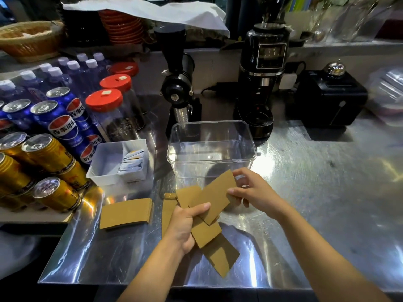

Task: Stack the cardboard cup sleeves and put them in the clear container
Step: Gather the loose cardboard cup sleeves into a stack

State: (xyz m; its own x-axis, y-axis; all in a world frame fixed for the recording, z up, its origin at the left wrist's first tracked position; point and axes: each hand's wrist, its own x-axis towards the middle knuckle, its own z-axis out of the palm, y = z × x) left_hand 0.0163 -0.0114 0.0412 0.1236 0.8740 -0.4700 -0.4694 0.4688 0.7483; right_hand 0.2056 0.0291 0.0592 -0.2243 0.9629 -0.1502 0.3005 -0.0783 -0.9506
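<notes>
My left hand (185,225) grips a fanned bunch of flat brown cardboard cup sleeves (209,214) above the steel counter. My right hand (253,190) pinches the upper right edge of the top sleeve (218,188). One more sleeve (222,256) sticks out below the bunch, near the counter's front. A neat stack of sleeves (126,212) lies flat to the left. Another sleeve (169,210) lies partly hidden behind my left hand. The clear container (211,127) stands empty just beyond my hands.
A white tray (104,171) with sachets sits left of the container. Cola cans (56,125), gold cans (50,155), water bottles and red-lidded jars (109,110) crowd the left. Two black grinders (261,73) and a black box (329,99) stand behind.
</notes>
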